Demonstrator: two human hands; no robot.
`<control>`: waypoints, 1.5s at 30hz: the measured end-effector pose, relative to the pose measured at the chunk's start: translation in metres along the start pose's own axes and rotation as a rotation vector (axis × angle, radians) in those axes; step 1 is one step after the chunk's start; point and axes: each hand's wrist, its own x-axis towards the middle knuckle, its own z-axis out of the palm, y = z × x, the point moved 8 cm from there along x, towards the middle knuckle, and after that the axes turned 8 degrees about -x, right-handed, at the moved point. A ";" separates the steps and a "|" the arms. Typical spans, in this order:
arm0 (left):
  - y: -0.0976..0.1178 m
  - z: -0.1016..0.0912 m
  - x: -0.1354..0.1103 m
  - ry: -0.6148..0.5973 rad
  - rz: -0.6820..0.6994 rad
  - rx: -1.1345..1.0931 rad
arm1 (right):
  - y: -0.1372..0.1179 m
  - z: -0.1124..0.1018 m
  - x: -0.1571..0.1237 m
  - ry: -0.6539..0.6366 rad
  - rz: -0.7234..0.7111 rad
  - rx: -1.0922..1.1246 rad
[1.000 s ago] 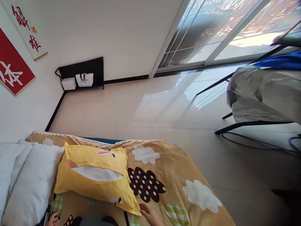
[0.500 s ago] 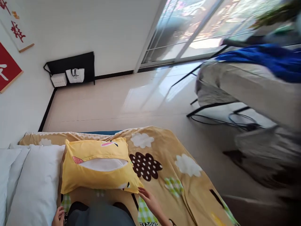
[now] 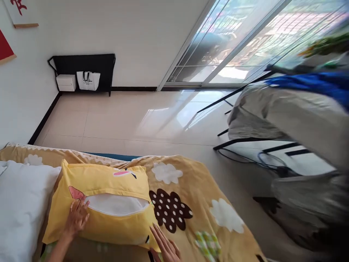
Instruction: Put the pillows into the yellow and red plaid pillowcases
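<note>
A yellow pillow (image 3: 109,189) with a cartoon print and a gaping opening that shows white filling lies on a bed covered by an orange-yellow blanket (image 3: 191,182) with cloud shapes. My left hand (image 3: 76,216) rests flat on the pillow's left part, fingers spread, by the end of the opening. My right hand (image 3: 165,245) lies open on the blanket at the pillow's lower right corner, fingers stretched toward it. Neither hand holds anything.
A white pillow (image 3: 19,203) lies left of the yellow one. Beyond the bed is a glossy tiled floor (image 3: 136,116), a black rack (image 3: 81,65) with a white bag and box by the wall, sliding glass doors (image 3: 231,47), and a black-framed stand draped with grey and blue cloth (image 3: 286,109) at right.
My left hand has come up from the bottom edge onto the yellow pillow. My right hand stays at the pillow's lower right corner. The camera has swung a little.
</note>
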 end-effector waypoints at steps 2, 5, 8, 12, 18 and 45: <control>-0.010 0.033 0.015 0.135 -0.012 0.124 | -0.010 0.040 0.045 0.069 -0.167 -0.027; -0.023 0.081 0.014 0.274 0.062 0.260 | -0.008 0.102 0.081 0.184 -0.195 -0.016; -0.027 0.107 0.007 0.361 0.142 0.301 | -0.001 0.140 0.079 0.326 -0.176 0.013; -0.016 0.094 0.007 0.463 0.196 0.299 | 0.002 0.129 0.067 0.438 -0.124 0.093; 0.040 0.046 0.000 0.326 0.294 0.270 | -0.017 0.055 0.068 0.350 -0.208 0.057; 0.059 0.061 0.090 0.260 0.220 0.046 | -0.029 0.047 0.122 0.272 -0.150 0.215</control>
